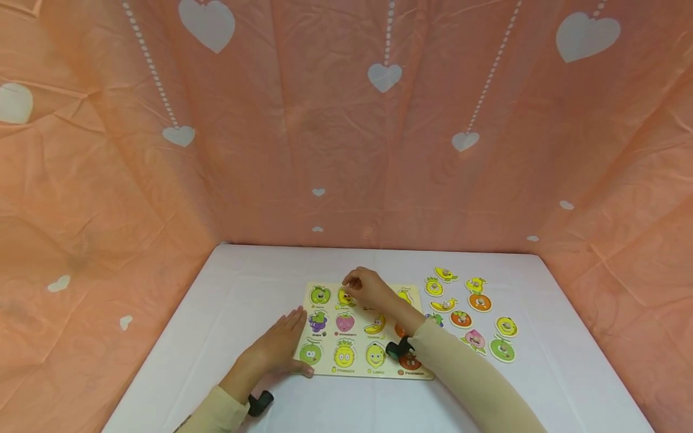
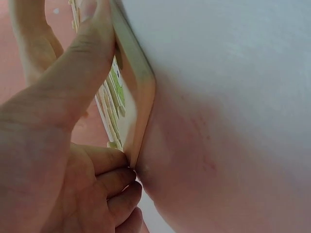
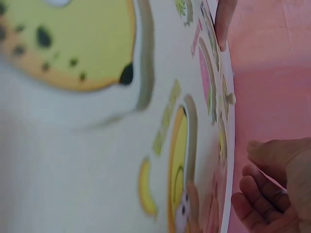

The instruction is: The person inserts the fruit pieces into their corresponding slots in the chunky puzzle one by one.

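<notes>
- I see the fruit board (image 1: 360, 355) lying flat on the white tabletop (image 1: 260, 273), toward its near side.
- The left hand (image 1: 278, 343) touches the board with fingers rather straight along the left edge and the thumb at the near edge; it steadies this corner and does not clench.
- The right hand (image 1: 368, 287) is over the far edge, fingers loosely bent, thumb apart from them in the right wrist view; I judge it released, grasping nothing.
- In the far row, a green apple piece (image 1: 320, 295) with a knob sits at the left corner, and a yellow piece (image 1: 345, 297) beside it, just below the right hand.
- Right of the board I find loose fruit pieces, among them a banana piece (image 1: 444, 305) and an orange piece (image 1: 479, 302).
- Around the tabletop hang peach-coloured cloth walls (image 1: 335, 162), creased, with white hearts (image 1: 385, 77) on dotted strings.
- The right sleeve (image 1: 471, 373) hides the board's right part and some of a grape piece (image 1: 435, 319).
- My left wrist view gives the board almost edge-on; in my right one, a spotted yellow fruit is blurred and cut off.
</notes>
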Tool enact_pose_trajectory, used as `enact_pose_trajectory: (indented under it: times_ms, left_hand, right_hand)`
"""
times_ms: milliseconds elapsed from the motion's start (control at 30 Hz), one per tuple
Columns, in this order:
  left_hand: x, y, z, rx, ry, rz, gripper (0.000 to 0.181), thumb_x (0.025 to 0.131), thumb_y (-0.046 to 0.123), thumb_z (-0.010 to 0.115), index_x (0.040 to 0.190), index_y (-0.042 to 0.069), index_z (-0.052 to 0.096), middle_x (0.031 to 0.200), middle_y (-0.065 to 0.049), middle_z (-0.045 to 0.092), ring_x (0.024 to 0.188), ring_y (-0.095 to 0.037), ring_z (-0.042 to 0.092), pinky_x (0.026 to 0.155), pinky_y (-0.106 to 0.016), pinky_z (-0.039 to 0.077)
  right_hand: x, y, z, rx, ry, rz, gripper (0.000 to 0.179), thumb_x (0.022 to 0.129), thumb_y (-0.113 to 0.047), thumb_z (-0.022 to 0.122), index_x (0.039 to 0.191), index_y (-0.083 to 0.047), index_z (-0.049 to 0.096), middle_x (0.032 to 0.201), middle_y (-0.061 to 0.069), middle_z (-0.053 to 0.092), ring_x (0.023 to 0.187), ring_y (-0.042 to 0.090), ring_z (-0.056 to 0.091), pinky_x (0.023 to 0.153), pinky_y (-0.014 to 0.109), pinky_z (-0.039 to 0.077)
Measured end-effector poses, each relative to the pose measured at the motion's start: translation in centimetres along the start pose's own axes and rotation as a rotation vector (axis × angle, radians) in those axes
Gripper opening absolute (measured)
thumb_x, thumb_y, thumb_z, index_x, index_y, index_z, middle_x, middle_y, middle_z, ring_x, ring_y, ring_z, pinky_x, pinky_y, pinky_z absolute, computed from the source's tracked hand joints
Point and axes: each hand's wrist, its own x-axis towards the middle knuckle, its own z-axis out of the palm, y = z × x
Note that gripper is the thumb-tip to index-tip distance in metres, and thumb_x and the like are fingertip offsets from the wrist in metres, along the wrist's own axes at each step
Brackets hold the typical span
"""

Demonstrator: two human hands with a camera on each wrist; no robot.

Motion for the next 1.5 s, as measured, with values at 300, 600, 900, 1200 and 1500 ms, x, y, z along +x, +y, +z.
enact_pose_trajectory:
  times_ms: [300, 600, 900, 1200, 1500]
  left_hand:
    - [-0.1, 0.0, 0.1, -0.012, 0.0, 0.006, 0.13, 0.071, 0.051, 0.098, 0.162, -0.013, 0.031, 0.173, -0.029, 0.026, 0.162, -0.04, 0.026, 0.134, -0.051, 0.022]
    - [-0.1, -0.3, 0.0, -0.071, -0.029, -0.008, 0.131, 0.072, 0.052, 0.097, 0.164, -0.011, 0.028, 0.174, -0.028, 0.023, 0.164, -0.039, 0.022, 0.134, -0.051, 0.02]
    - [0.0, -0.9, 0.6, -0.092, -0.016, -0.011, 0.131, 0.073, 0.055, 0.096, 0.166, -0.008, 0.027, 0.176, -0.024, 0.021, 0.165, -0.035, 0.02, 0.135, -0.049, 0.018]
    - [-0.1, -0.9, 0.5, -0.093, 0.004, 0.022, 0.13, 0.082, 0.065, 0.085, 0.167, -0.008, 0.019, 0.178, -0.024, 0.013, 0.166, -0.036, 0.014, 0.135, -0.051, 0.014]
    - [0.0, -0.8, 1.1, -0.072, 0.013, 0.038, 0.132, 0.081, 0.067, 0.084, 0.165, -0.012, 0.02, 0.176, -0.028, 0.013, 0.165, -0.04, 0.015, 0.134, -0.053, 0.018]
  right_hand:
    - [-1.2, 0.7, -1.1, 0.011, 0.039, 0.024, 0.01, 0.103, -0.014, 0.074, 0.111, -0.008, 0.076, 0.098, -0.001, 0.064, 0.089, 0.012, 0.059, 0.081, 0.027, 0.055]
    - [-2.2, 1.6, -2.5, 0.022, 0.071, 0.009, 0.012, 0.103, -0.013, 0.075, 0.112, -0.005, 0.076, 0.098, 0.0, 0.064, 0.089, 0.013, 0.059, 0.08, 0.028, 0.055]
    - [-3.0, 2.4, -3.5, 0.0, 0.112, 0.027, 0.013, 0.1, -0.012, 0.078, 0.109, -0.003, 0.077, 0.097, 0.0, 0.065, 0.088, 0.013, 0.059, 0.08, 0.028, 0.056]
    - [-4.1, 2.3, -4.6, -0.025, 0.137, 0.017, 0.015, 0.099, -0.01, 0.078, 0.11, 0.001, 0.077, 0.098, 0.003, 0.065, 0.09, 0.016, 0.061, 0.082, 0.031, 0.057]
    - [-5.1, 2.7, -5.4, -0.046, 0.183, -0.003, 0.015, 0.099, -0.009, 0.078, 0.11, 0.001, 0.077, 0.096, 0.003, 0.066, 0.09, 0.017, 0.063, 0.082, 0.034, 0.059]
